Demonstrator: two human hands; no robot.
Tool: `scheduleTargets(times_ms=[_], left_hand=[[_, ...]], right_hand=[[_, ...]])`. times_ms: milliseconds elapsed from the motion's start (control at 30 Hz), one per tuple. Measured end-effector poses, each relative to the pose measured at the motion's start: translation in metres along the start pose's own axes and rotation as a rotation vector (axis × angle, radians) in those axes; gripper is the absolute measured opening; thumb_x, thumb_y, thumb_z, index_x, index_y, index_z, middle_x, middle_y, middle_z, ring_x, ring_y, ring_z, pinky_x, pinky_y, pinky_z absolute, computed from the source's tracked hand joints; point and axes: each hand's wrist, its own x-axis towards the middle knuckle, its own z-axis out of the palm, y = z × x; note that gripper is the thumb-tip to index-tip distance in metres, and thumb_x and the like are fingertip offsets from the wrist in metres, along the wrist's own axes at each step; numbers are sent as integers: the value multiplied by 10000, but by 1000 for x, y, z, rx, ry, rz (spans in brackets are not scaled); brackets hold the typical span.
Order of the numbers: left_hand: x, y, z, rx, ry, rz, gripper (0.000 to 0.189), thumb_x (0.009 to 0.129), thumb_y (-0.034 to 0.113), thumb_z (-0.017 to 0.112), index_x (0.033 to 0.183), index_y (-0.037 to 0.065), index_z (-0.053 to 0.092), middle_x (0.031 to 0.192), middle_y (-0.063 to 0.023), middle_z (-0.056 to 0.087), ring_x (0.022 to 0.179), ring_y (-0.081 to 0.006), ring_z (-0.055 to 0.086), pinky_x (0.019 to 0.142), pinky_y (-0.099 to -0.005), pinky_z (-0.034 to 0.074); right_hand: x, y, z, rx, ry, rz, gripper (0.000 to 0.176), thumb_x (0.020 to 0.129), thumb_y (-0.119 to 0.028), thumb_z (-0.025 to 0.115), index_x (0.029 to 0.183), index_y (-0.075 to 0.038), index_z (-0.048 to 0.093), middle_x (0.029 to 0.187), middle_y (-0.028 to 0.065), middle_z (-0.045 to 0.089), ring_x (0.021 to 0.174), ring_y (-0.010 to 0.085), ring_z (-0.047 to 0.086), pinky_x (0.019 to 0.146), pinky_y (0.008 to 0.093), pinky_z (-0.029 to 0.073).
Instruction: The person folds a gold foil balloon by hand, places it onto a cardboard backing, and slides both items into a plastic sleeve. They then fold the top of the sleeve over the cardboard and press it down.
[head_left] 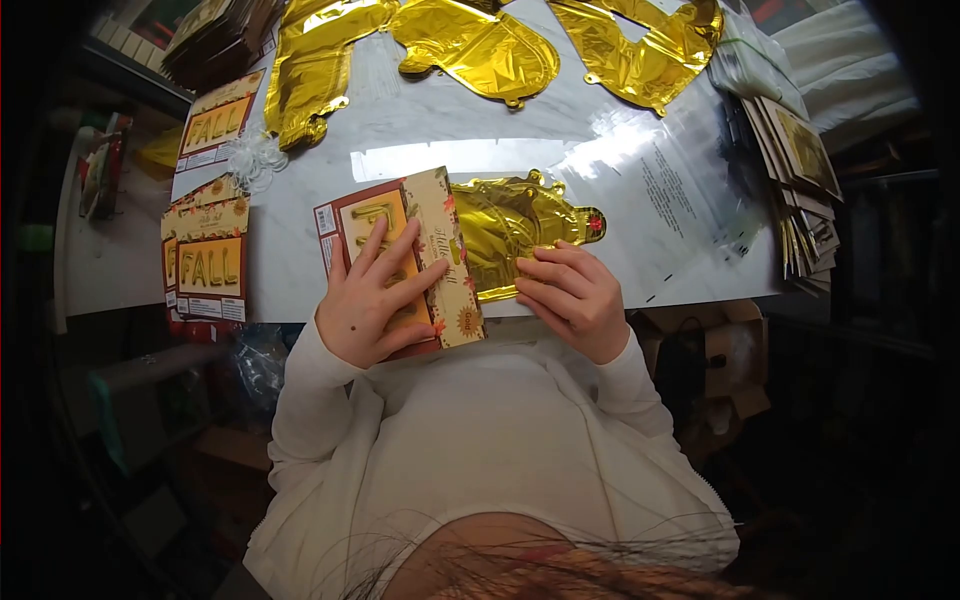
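Observation:
My left hand point(375, 295) lies flat, fingers spread, on a printed cardboard package point(448, 265) with an orange front and leaf-patterned band. The package sits tilted near the table's front edge, and my hand covers much of its lettering. From beneath its right side extends a folded gold foil balloon point(500, 225), with a small red and dark patch at its right tip. My right hand point(572, 295) has its fingers bent and pressed together on the foil's lower right edge; the thumb is mostly hidden.
More gold foil balloons point(490, 55) lie across the back of the marble-look table point(420, 120). Packages marked FALL point(210, 262) stand at the left beside white ribbon point(255, 160). Clear plastic bags point(690, 210) and stacked cards point(800, 170) are at the right. Below is an open cardboard box point(715, 350).

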Motion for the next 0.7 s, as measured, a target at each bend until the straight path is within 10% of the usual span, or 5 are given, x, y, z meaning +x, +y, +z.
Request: scheduleTargets(times_ms=[700], left_hand=[[25,22,22,73,132,-29,803,829,529,814,1561,338,545,1712,-114,339,1549,-420,347,1156,-734,266]], right_hand=[[0,1,2,52,7,19,185,791,-106,880,924,-53,764,1110,66,786,1059,288,734,962,436,603]])
